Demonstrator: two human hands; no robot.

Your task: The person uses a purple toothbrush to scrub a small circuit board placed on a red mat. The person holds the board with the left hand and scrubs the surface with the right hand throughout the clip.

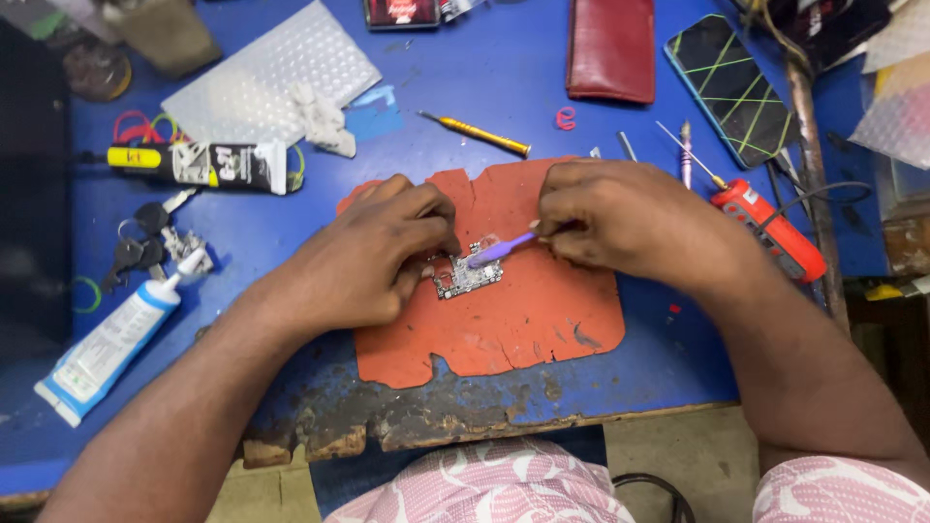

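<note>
A small circuit board (468, 276) lies on an orange-red work mat (523, 315) in the middle of the blue table. My left hand (373, 257) presses down on the board's left edge with its fingertips. My right hand (620, 218) grips a purple toothbrush (499, 250), whose bristled head rests on the top of the board. Part of the board is hidden under my left fingers.
A yellow screwdriver (477, 134), a red wallet (610, 48) and a phone (731, 87) lie at the back. A red soldering tool (770, 228) sits right. A glue tube (116, 339), keys (150, 242) and another tube (208, 163) lie left. The table's front edge (417, 426) is chipped.
</note>
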